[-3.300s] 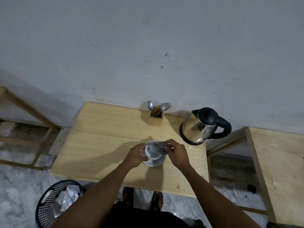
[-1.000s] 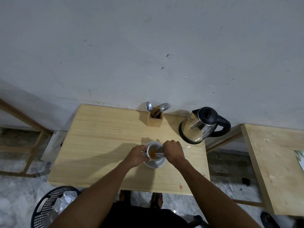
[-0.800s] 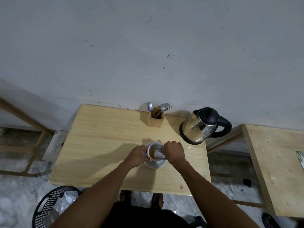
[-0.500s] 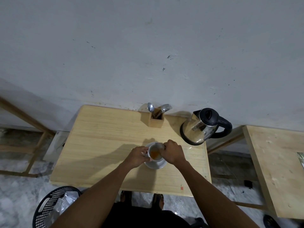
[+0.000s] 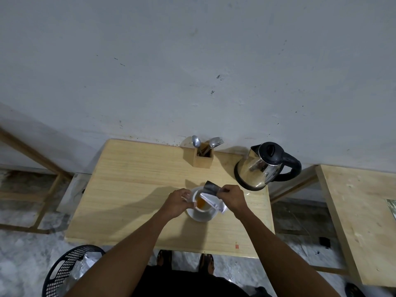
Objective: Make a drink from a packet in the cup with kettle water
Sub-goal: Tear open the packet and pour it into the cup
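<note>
- While the white cup [image 5: 201, 203] sits on its saucer [image 5: 200, 217] near the middle of the wooden table [image 5: 132, 189], the packet [image 5: 211, 197] lies across the cup's right rim, pinched in the right hand [image 5: 232, 198].
- Its long axis runs slantwise: the dark upper end points away toward the wall, and the pale lower end hangs over the rim toward the person and to the right. The middle of it is above the mouth of the cup.
- That right hand is closed in a fingertip pinch on the packet's right edge; thumb and forefinger meet on the foil, the other fingers curled.
- The left hand [image 5: 177, 202] is wrapped against the cup's left wall, fingers bent round it, steadying it. Whether it also grips a handle I cannot tell, as the hand covers that side.
- Orange-brown contents show in the bottom of the cup; from this height it could be powder or liquid, so I would not say which.
- The kettle [image 5: 260, 168] stands upright with its lid down at the table's far right corner, well apart from the cup, its black handle turned to the right and away. It lies up and to the right of the right hand, which is clearly the nearer one.
- By my judgement the coming move turns on that: the right hand must first be rid of the packet before it can reach the handle, while the left stays on the cup.
- A black basket [image 5: 64, 271] with crumpled foil in it stands on the floor at lower left, on the left hand's side.
</note>
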